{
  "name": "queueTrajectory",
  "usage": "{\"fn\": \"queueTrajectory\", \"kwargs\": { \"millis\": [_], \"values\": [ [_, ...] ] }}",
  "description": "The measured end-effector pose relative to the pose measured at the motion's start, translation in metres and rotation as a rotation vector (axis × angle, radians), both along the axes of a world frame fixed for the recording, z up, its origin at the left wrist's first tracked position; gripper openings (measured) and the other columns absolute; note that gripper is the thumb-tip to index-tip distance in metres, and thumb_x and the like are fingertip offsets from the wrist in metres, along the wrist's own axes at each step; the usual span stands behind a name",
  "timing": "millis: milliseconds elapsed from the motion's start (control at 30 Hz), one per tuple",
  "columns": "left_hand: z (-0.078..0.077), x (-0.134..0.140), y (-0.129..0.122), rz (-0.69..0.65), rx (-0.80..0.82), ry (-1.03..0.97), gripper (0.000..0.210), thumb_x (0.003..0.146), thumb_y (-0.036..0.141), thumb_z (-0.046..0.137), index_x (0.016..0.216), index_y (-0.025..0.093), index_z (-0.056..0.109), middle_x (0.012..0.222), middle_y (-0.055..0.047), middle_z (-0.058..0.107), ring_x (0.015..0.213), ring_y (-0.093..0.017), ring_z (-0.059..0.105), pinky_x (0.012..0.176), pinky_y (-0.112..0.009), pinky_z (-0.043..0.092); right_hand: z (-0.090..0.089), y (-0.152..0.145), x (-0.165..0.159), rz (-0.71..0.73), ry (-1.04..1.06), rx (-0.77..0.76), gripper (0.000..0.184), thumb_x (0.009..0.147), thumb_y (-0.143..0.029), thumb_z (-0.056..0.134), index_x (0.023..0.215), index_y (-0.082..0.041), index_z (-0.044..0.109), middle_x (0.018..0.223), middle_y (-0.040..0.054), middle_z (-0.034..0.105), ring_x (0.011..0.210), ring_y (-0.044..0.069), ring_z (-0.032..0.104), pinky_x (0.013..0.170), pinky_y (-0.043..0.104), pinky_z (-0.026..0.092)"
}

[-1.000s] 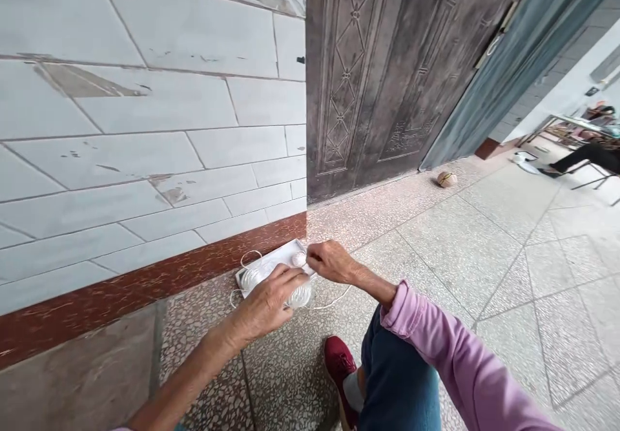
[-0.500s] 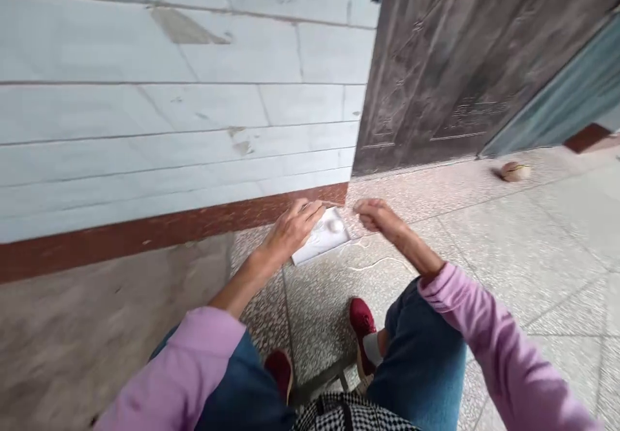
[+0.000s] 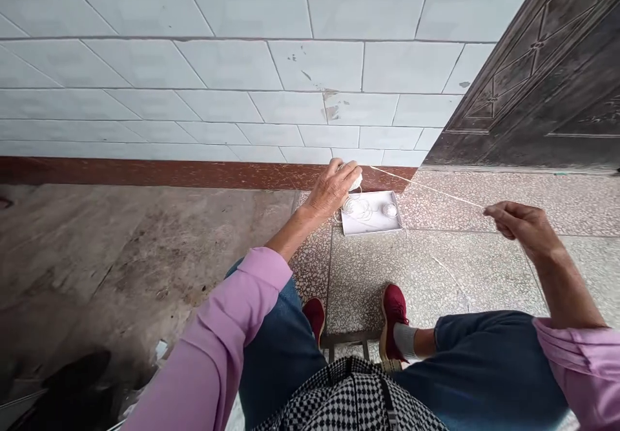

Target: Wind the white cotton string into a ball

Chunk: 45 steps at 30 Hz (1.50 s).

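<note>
My left hand [image 3: 332, 189] is closed around a white ball of string [image 3: 357, 182], partly hidden by the fingers, above the left rear of a shallow white box [image 3: 371, 228]. A taut length of white string [image 3: 431, 190] runs from near that ball out to my right hand [image 3: 526, 227]. There the thumb and fingers pinch it, well to the right of the box. Inside the box lie loose loops of string [image 3: 357, 209] and a second small white ball [image 3: 389, 210]. Some loops hang over the box's left side.
A tiled wall [image 3: 314, 108] with a red-brown base strip rises behind the box, and a dark panelled door [image 3: 547, 82] stands to the right. Another string piece [image 3: 453, 274] lies on the speckled floor. My red shoes [image 3: 394, 315] are just in front.
My right hand has moved far to the right, away from my left hand, with the string now stretched long between them. The view has turned left.
</note>
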<state>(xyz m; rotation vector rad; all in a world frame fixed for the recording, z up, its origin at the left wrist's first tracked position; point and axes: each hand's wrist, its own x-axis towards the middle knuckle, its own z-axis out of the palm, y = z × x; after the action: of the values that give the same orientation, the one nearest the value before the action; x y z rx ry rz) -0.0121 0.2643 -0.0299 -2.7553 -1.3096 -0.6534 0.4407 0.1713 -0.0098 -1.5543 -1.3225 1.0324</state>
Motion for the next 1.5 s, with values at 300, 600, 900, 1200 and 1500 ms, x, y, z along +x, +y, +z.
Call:
{"fn": "queueTrajectory", "kwargs": {
  "millis": [300, 600, 900, 1200, 1500],
  "values": [
    [0.027, 0.015, -0.036, -0.203, 0.108, 0.091, 0.060, 0.102, -0.003, 0.045, 0.158, 0.016, 0.056, 0.155, -0.013, 0.064, 0.143, -0.034, 0.055, 0.124, -0.054, 0.051, -0.017, 0.028, -0.026, 0.070, -0.377, 0.088, 0.026, 0.090, -0.040, 0.079, 0.106, -0.020, 0.086, 0.115, 0.0162, 0.084, 0.093, 0.028, 0.080, 0.068, 0.040, 0.069],
    [0.036, 0.019, -0.048, -0.229, 0.015, 0.100, 0.049, 0.109, 0.003, 0.043, 0.153, 0.019, 0.059, 0.154, -0.012, 0.066, 0.147, -0.033, 0.055, 0.125, -0.055, 0.052, 0.028, 0.054, -0.187, 0.328, 0.113, 0.208, 0.052, 0.099, -0.058, 0.076, 0.130, -0.016, 0.079, 0.125, 0.0157, 0.080, 0.116, 0.027, 0.078, 0.076, 0.033, 0.070],
    [0.034, 0.017, -0.055, -0.262, -0.016, 0.102, 0.053, 0.110, 0.003, 0.044, 0.157, 0.024, 0.057, 0.158, -0.009, 0.064, 0.150, -0.032, 0.055, 0.127, -0.057, 0.050, 0.015, 0.064, -0.203, 0.413, 0.261, 0.109, 0.039, 0.088, -0.051, 0.091, 0.109, -0.019, 0.082, 0.107, 0.0089, 0.080, 0.093, 0.018, 0.075, 0.074, 0.029, 0.065],
    [0.027, 0.013, -0.058, -0.258, 0.184, 0.175, 0.050, 0.105, -0.001, 0.054, 0.149, 0.021, 0.064, 0.151, -0.008, 0.071, 0.138, -0.028, 0.063, 0.118, -0.045, 0.058, 0.024, 0.055, -0.201, 0.451, 0.216, 0.158, 0.042, 0.084, -0.059, 0.093, 0.088, -0.022, 0.074, 0.088, 0.0050, 0.074, 0.073, 0.015, 0.066, 0.064, 0.030, 0.062],
    [0.037, 0.002, -0.059, -0.497, -0.841, -0.588, 0.063, 0.073, 0.013, 0.081, 0.135, 0.025, 0.077, 0.127, -0.009, 0.079, 0.112, -0.029, 0.075, 0.100, -0.045, 0.061, 0.029, 0.050, -0.179, 0.213, -0.037, 0.336, 0.031, 0.091, -0.045, 0.084, 0.083, -0.023, 0.065, 0.061, -0.0051, 0.044, 0.053, 0.010, 0.035, 0.049, 0.029, 0.030]
  ]
}}
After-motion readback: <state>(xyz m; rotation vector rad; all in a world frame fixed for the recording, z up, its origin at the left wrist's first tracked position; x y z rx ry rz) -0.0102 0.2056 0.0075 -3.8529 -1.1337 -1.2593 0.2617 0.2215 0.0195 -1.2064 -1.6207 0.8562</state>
